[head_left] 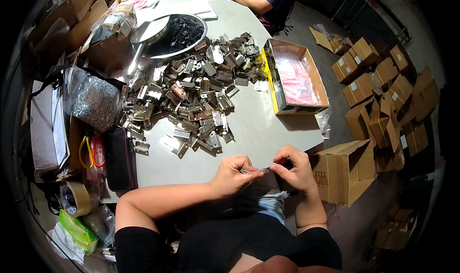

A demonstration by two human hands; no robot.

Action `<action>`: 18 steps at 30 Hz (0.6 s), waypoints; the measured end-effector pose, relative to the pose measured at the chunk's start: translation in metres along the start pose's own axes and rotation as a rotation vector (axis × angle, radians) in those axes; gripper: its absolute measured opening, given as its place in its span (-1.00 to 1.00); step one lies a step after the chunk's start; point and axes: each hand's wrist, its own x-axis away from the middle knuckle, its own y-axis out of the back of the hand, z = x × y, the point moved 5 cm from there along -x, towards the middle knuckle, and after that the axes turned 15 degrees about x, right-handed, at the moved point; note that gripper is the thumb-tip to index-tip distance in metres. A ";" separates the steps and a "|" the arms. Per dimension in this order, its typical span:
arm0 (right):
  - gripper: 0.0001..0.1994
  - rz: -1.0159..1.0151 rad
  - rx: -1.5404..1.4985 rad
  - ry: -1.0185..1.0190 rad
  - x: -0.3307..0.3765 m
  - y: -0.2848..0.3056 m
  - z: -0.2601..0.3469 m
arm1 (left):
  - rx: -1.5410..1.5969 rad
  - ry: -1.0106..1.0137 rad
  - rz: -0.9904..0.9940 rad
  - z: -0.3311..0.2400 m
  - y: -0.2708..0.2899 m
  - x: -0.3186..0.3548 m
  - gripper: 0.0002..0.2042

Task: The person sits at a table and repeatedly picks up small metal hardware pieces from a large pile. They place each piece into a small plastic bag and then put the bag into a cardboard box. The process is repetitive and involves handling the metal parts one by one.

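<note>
Just off the table's near edge, my left hand [232,174] pinches a small clear plastic bag [254,171]. My right hand [296,168] has its thumb and forefinger closed at the bag's other end, where a small dark bit shows; whether a part lies inside is too small to tell. Beyond my hands, a large loose heap of bent metal brackets [206,88] spreads over the grey table [254,124]. To the right of the heap stands an open carton [276,100] holding flat clear bags with pink print [297,81].
A steel basin [203,40] of small black parts and a metal scoop [136,59] lie at the back. On the left are a bag of screws [96,98], a dark case [120,160] and a tape roll [75,198]. Cardboard boxes [340,172] stand at right; a co-worker's arm [247,0] shows opposite.
</note>
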 end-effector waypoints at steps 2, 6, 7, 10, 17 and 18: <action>-0.80 -0.008 0.023 0.045 0.001 0.003 0.008 | -0.015 -0.002 -0.061 -0.002 0.001 -0.001 -0.89; -0.76 -0.016 0.021 0.204 -0.002 0.006 0.029 | 0.021 -0.014 -0.132 -0.007 -0.007 -0.004 -0.88; -0.76 0.003 0.033 0.210 -0.002 0.007 0.033 | 0.022 -0.022 -0.125 -0.005 -0.007 -0.003 -0.87; -0.74 0.055 0.060 0.251 -0.001 0.007 0.045 | -0.075 -0.061 -0.035 -0.007 -0.001 0.002 -0.86; -0.63 0.334 0.277 0.231 0.002 -0.005 0.056 | -0.243 -0.057 0.026 -0.017 -0.007 0.001 -0.74; -0.58 0.448 0.350 0.269 0.006 -0.008 0.052 | -0.347 -0.195 0.077 -0.020 -0.011 -0.001 -0.68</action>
